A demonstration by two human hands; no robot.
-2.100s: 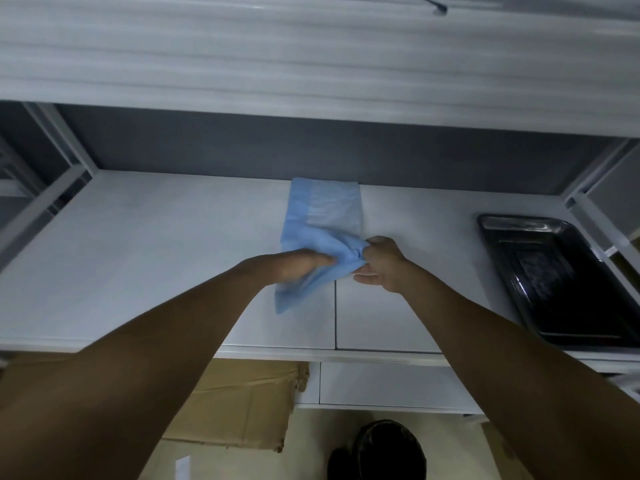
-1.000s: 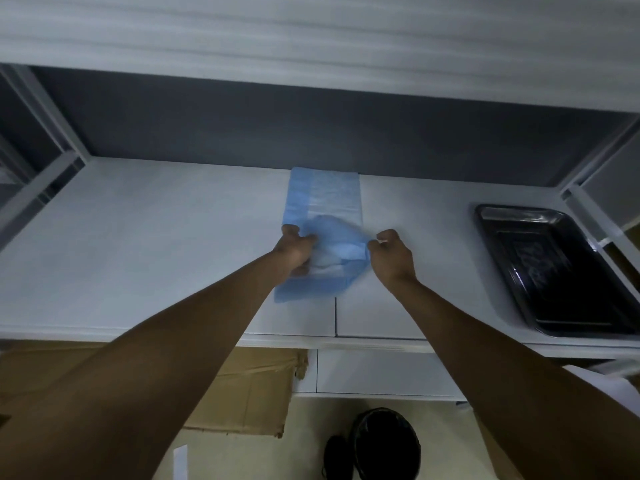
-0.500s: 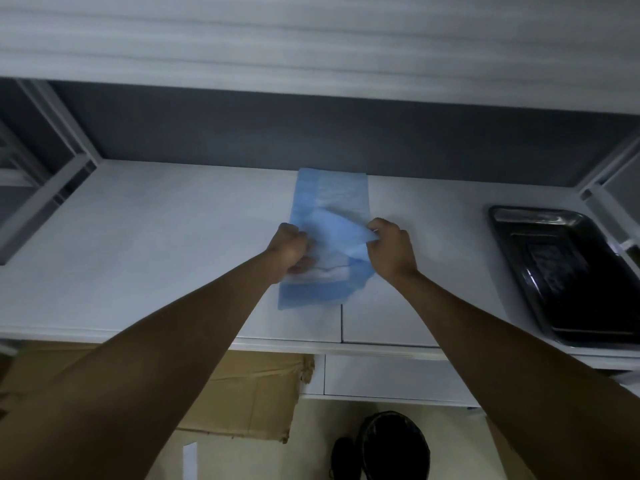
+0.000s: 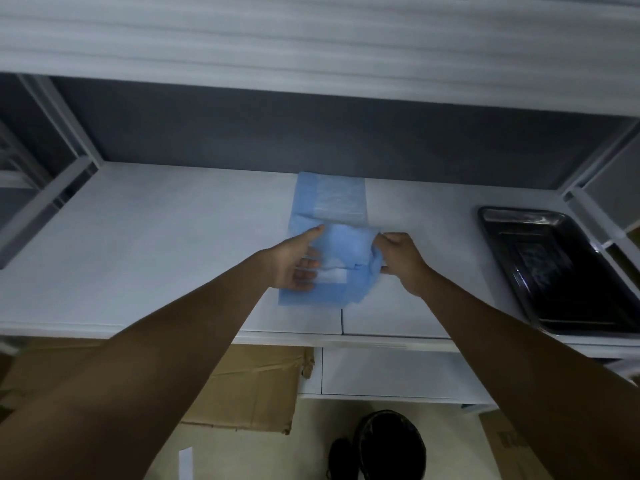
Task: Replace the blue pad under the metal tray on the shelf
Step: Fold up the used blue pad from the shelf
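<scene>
Lying half-unfolded, the blue pad shows pale inner padding.

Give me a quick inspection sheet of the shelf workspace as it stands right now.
Surface: white shelf, seam near the front edge.
Job's things: blue pad partly unfolded mid-shelf; metal tray at the right end, apart from the pad, not on it.
Clutter: nothing seen on the shelf.
Grippers: left hand flat with straight fingers on the pad; right hand pinches the pad's right edge.
Cables: nothing seen.
Surroundings: cardboard and a dark round object on the floor below.
</scene>
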